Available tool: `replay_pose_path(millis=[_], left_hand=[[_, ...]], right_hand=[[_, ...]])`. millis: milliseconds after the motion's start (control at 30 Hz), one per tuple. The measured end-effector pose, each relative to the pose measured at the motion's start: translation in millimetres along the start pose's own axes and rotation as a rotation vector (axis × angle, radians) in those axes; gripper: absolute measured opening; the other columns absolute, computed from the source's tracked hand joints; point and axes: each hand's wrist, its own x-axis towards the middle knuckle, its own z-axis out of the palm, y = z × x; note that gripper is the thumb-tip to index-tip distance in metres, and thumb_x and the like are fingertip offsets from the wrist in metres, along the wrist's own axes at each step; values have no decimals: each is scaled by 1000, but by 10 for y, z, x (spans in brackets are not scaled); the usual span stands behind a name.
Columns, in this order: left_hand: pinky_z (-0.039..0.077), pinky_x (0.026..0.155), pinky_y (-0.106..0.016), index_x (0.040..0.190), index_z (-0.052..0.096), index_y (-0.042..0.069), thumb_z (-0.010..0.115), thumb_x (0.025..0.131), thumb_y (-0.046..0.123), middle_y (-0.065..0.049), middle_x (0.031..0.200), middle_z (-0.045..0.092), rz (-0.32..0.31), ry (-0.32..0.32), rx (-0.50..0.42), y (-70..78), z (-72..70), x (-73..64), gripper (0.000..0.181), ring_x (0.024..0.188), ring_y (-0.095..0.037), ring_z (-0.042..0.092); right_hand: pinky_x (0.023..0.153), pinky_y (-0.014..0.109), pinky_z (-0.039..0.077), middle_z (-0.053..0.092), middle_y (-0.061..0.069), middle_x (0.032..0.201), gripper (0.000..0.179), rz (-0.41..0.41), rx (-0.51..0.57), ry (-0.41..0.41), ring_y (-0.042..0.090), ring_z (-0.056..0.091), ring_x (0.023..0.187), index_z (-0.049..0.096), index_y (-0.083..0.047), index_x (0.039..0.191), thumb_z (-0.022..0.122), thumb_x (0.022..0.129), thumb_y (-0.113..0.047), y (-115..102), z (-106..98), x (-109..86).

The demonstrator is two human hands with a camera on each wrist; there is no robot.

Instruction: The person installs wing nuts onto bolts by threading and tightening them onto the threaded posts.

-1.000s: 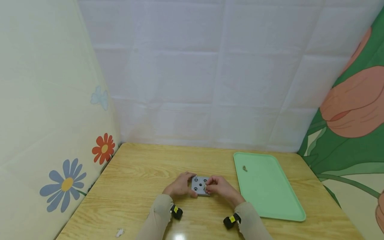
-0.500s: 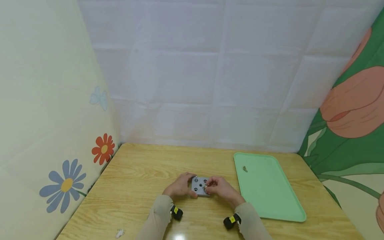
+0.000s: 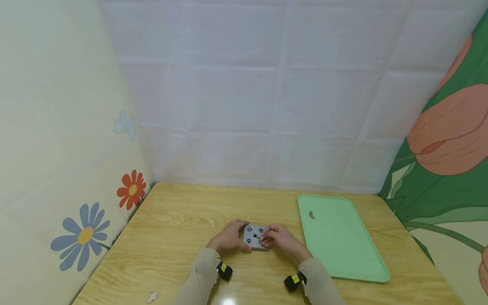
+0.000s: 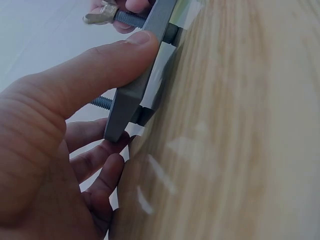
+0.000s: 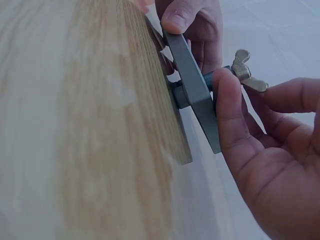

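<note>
A square grey metal plate (image 3: 254,232) with several holes stands low over the table on bolt heads. My left hand (image 3: 229,237) grips its left side, thumb (image 4: 125,55) along the near edge and fingers behind. A wing nut (image 5: 242,71) sits at the end of a threaded bolt (image 4: 129,19) that rises through the plate's near right. My right hand (image 3: 281,238) pinches this wing nut, with one fingertip at a wing and another beside the bolt. A second bolt (image 3: 249,227) stands bare at the plate's far left, its thread (image 4: 102,102) also showing in the left wrist view.
To the right lies a green tray (image 3: 343,237) with small brassy wing nuts (image 3: 311,214) near its far left corner. A small white scrap (image 3: 152,297) is on the wooden table (image 3: 183,212) at the front left. Cloth hangings surround the table.
My right fingers have shifted slightly around the wing nut, and more of the nut now shows. The left hand and the plate stay in place.
</note>
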Motion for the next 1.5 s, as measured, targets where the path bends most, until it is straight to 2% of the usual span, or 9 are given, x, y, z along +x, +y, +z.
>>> replay_pose_path(millis=[167, 400, 633, 800, 967, 1100, 1233, 1500], left_hand=[[34, 101, -45, 138, 47, 9, 86, 66, 34, -6, 133, 46, 13, 2, 0, -8, 3, 0, 86, 121, -26, 41], [34, 101, -44, 138, 47, 9, 86, 65, 34, -6, 133, 46, 22, 4, 7, -25, 6, 12, 86, 121, -26, 41], [34, 101, -44, 137, 47, 9, 86, 65, 34, -5, 132, 47, 19, 2, 16, -14, -6, 9, 86, 121, -25, 41], [33, 102, -44, 138, 47, 10, 86, 65, 34, -5, 135, 46, 6, 7, 3, -10, -5, 3, 86, 123, -25, 39], [33, 102, -44, 138, 46, 10, 86, 66, 34, -6, 135, 45, 6, 9, 17, -24, 5, 6, 86, 123, -26, 39], [34, 101, -44, 138, 46, 10, 85, 66, 35, -6, 135, 45, 4, 7, 17, -31, 15, 4, 86, 123, -26, 40], [34, 101, -45, 138, 46, 9, 85, 66, 35, -6, 134, 46, 10, 8, 25, -32, 17, 10, 86, 123, -26, 40], [33, 102, -45, 138, 46, 9, 85, 66, 36, -7, 135, 45, 22, 10, 29, -30, 8, 13, 86, 124, -27, 39]], right_hand=[[66, 26, 52, 63, 8, 80, 11, -20, -35, -7, 14, 62, 74, 54, 13, 93, 52, 86, 4, 24, -9, 9], [67, 25, 50, 62, 6, 82, 16, -17, -89, -3, 14, 60, 75, 54, 8, 93, 62, 82, 1, 44, -23, 24], [67, 27, 52, 59, 8, 87, 33, -18, -106, -5, 15, 59, 76, 56, 10, 112, 66, 82, -1, 31, -24, 30], [66, 26, 50, 60, 4, 84, 20, -30, -161, 12, 14, 57, 76, 60, 6, 96, 70, 82, -5, 21, -20, 12], [68, 26, 50, 63, 5, 82, 11, -27, -114, 2, 15, 60, 76, 59, 6, 90, 63, 87, -5, 17, -17, 2], [70, 29, 52, 63, 9, 82, 16, -16, -38, -7, 16, 62, 77, 56, 10, 91, 51, 93, -5, 4, -6, -1], [72, 32, 53, 63, 10, 83, 19, 3, 10, 4, 18, 63, 77, 55, 14, 93, 45, 94, -3, -53, 16, -26], [70, 28, 52, 62, 11, 83, 11, -5, -4, -11, 16, 62, 78, 53, 14, 94, 52, 88, 5, -18, -7, -16]])
